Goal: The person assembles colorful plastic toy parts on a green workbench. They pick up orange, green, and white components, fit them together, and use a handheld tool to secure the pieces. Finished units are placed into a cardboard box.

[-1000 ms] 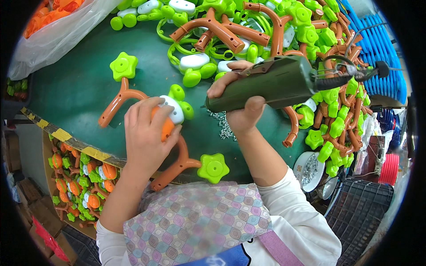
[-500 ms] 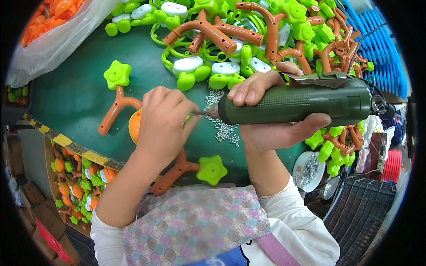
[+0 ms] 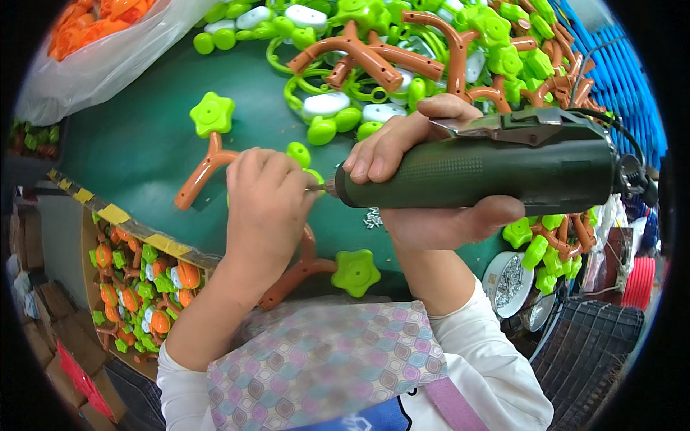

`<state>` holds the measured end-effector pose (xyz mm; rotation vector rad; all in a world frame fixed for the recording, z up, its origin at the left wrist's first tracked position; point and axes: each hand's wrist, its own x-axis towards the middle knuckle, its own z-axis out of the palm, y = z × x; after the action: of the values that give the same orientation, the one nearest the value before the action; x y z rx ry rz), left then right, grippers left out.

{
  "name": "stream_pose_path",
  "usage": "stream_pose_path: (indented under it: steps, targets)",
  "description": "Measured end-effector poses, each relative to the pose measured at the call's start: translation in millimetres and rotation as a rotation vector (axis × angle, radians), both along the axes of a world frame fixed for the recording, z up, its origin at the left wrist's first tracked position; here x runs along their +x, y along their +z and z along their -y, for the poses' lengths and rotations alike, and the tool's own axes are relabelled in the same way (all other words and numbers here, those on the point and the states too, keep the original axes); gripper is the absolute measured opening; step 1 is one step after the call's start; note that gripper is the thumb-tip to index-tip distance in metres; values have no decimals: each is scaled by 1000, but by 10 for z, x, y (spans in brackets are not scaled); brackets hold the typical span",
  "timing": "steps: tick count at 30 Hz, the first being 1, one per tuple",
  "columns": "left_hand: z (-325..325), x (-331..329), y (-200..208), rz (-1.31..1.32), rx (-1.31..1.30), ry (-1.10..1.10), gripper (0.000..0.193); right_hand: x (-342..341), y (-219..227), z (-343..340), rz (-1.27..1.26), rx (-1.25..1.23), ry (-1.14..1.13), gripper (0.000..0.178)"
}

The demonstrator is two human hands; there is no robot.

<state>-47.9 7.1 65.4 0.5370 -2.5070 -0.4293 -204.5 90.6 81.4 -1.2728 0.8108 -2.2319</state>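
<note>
My right hand [image 3: 424,172] wraps round a dark green electric screwdriver [image 3: 474,172], held level with its bit pointing left. The bit's tip reaches the fingers of my left hand [image 3: 267,208], which is closed on a plastic toy piece [image 3: 300,154] with green rounded parts. Most of that piece is hidden behind the fingers. Below the hand a brown forked branch [image 3: 298,273] with a green star end [image 3: 356,273] shows; whether it joins the held piece I cannot tell. Small silver screws [image 3: 372,218] lie partly hidden under the screwdriver.
Another brown branch with a green star [image 3: 212,113] lies on the green table [image 3: 136,151]. Brown, green and white parts [image 3: 366,57] pile up behind. A bag of orange parts [image 3: 100,29] is far left, a box of assembled toys [image 3: 144,294] near left, a screw tub [image 3: 509,284] right.
The screwdriver has shifted slightly and now covers more of the screws. My left hand has turned the piece: its orange part is hidden and green parts show above the fingers.
</note>
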Motion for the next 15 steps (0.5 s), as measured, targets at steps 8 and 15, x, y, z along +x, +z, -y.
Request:
stream_pose_path:
  steps: [8,15]
  targets:
    - [129,356,42,-64,-13,107,22,244,132,299,-7,-62,188,110]
    - [105,527,-238,-271,206,285,64,369,188,440,-14,42,224,112]
